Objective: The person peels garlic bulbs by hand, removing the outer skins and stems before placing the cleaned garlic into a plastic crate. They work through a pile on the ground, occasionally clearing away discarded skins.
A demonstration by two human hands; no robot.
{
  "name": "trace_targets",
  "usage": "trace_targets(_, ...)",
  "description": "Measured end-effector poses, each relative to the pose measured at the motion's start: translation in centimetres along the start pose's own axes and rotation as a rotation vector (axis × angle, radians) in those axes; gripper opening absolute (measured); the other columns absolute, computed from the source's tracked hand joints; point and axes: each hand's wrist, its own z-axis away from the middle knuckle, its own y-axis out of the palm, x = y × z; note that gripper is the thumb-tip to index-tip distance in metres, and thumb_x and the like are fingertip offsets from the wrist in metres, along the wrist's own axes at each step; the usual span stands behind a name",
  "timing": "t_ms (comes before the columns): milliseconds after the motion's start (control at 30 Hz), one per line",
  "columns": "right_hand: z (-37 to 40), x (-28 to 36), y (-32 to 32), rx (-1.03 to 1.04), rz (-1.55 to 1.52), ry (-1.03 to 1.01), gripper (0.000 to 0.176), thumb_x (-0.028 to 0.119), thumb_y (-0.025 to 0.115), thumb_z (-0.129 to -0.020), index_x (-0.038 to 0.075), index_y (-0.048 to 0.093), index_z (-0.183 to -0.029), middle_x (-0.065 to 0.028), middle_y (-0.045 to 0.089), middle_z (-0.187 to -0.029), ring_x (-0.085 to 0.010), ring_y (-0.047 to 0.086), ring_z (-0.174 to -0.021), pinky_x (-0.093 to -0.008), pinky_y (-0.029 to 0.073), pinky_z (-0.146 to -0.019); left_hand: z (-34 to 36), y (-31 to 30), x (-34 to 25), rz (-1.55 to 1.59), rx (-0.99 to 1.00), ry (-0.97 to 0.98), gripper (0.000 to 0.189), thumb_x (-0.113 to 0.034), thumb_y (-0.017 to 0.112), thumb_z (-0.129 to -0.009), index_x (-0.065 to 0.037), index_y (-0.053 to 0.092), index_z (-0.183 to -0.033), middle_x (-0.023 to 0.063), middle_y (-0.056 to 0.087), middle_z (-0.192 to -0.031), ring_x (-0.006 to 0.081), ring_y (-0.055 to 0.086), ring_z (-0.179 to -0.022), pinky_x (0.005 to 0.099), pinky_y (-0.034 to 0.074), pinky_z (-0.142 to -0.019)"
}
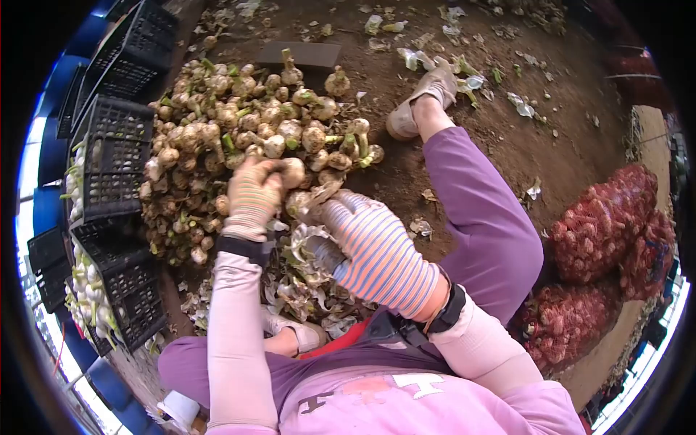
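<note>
A large heap of dirt-covered garlic bulbs (217, 138) lies on the ground. My left hand (254, 190), in a striped glove with bare fingertips, is at the heap's near edge, its fingers closed against a pale round bulb (292, 172). Just to the right, my right hand (362, 239), in a striped glove with dirty fingers, is curled beside a brownish bulb with loose skin (299, 203). The fingers' far side is hidden, so what this hand grips cannot be made out. Peeled skins (297, 268) are piled below both hands.
Black plastic crates (116, 159) stand along the left, with white garlic (90, 290) beside them. A flat dark board (301, 55) lies behind the heap. My legs (482, 210) frame the work area. Red mesh sacks (605, 221) are at the right. Scattered skins (522, 105) litter the soil.
</note>
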Motion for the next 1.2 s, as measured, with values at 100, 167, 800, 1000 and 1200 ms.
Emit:
trace_targets(100, -0.2, 0.4, 0.5, -0.084, 0.037, -0.044, 0.032, 0.024, 0.067, -0.075, 0.001, 0.056, -0.095, -0.0202, 0.056, -0.089, -0.0384, 0.055, -0.083, -0.0435, 0.045, -0.072, 0.4, -5.7, 0.4, -0.007, -0.045, 0.086, 0.035, 0.002, 0.059, -0.071, -0.009, 0.065, -0.104, 0.0086, 0.062, -0.088, 0.0230, 0.061, -0.083, 0.0311, 0.048, -0.076)
trace_targets(167, -0.5, 0.6, 0.6, -0.063, 0.049, -0.067, 0.035, 0.032, 0.065, -0.076, 0.001, 0.057, -0.091, -0.0196, 0.058, -0.085, -0.0375, 0.057, -0.079, -0.0437, 0.046, -0.070, 1.7, -7.9, -2.4, 0.453, -0.003, -0.022, 0.045, 0.003, 0.062, -0.070, -0.006, 0.057, -0.114, 0.0053, 0.061, -0.085, 0.0141, 0.058, -0.082, 0.0265, 0.047, -0.075)
trace_targets(800, 0.9, 2.3, 2.1, 0.381, -1.170, 0.217, 0.031, 0.027, 0.051, -0.093, -0.001, 0.056, -0.107, -0.0081, 0.061, -0.090, -0.0116, 0.055, -0.089, -0.0276, 0.045, -0.077, 13.2, -8.9, -10.5, 0.001, -0.227, 0.213, 0.068, -0.002, 0.073, -0.057, -0.008, 0.049, -0.121, 0.0130, 0.051, -0.107, 0.0253, 0.054, -0.096, 0.0342, 0.047, -0.080)
trace_targets(1000, 0.3, 2.1, 3.0, 0.326, -0.947, -0.049, 0.024, 0.018, 0.050, -0.091, 0.000, 0.057, -0.105, -0.0129, 0.060, -0.090, -0.0185, 0.058, -0.086, -0.0301, 0.046, -0.078, 13.9, -9.4, -12.1, 1.323, -0.055, -0.326, 0.075, -0.027, 0.078, -0.070, -0.002, 0.040, -0.129, 0.0070, 0.053, -0.107, 0.0140, 0.055, -0.090, 0.0243, 0.047, -0.075)
trace_targets(1200, 0.6, 3.8, 3.2, 0.259, -1.446, 0.284, 0.033, 0.015, 0.049, -0.091, -0.001, 0.050, -0.120, -0.0021, 0.058, -0.106, -0.0083, 0.051, -0.095, -0.0249, 0.042, -0.085, 13.4, -7.2, -11.9, 0.937, -0.316, -0.127, 0.076, -0.037, 0.066, -0.080, -0.003, 0.030, -0.137, 0.0066, 0.058, -0.104, 0.0125, 0.057, -0.082, 0.0224, 0.048, -0.070)
